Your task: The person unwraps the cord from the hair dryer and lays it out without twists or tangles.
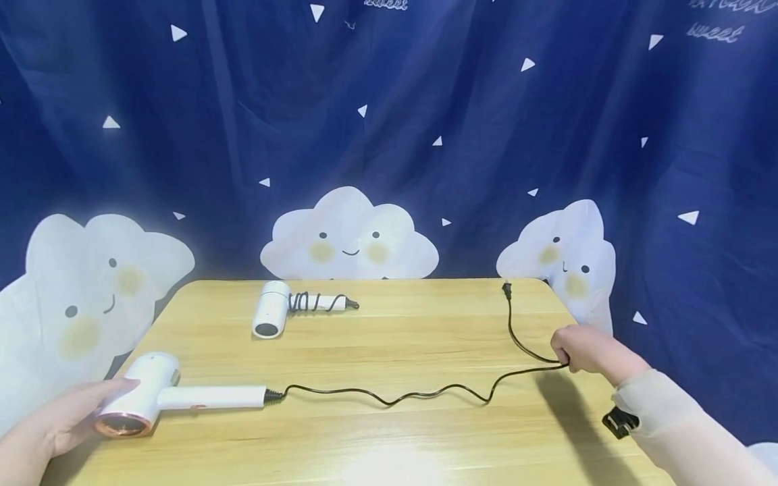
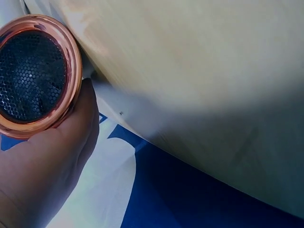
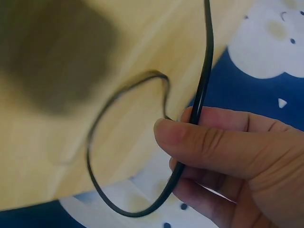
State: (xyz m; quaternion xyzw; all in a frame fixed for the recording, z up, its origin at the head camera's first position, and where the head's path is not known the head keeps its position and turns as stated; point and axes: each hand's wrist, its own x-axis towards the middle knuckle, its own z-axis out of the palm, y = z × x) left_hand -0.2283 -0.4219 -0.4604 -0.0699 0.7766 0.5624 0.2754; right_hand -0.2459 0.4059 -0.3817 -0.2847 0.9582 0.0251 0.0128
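A white hair dryer (image 1: 213, 397) with a copper-coloured ring lies at the table's left, its handle pointing right. My left hand (image 1: 75, 412) grips the dryer's head from the outer side; in the left wrist view the copper ring (image 2: 75, 71) and dark mesh face the camera. From the handle, a black power cord (image 1: 419, 394) runs in loose waves across the wooden table to my right hand (image 1: 588, 349). In the right wrist view, thumb and fingers (image 3: 209, 142) pinch the cord, which loops below them. Beyond that hand, the cord curves back to its two-pin plug (image 1: 507, 291).
Towards the back left of the table (image 1: 413, 324) lies a smaller white hair dryer (image 1: 271, 312), its dark cord (image 1: 304, 302) wound round the handle. A blue curtain (image 1: 389, 155) with clouds and triangles hangs behind the table and at both sides.
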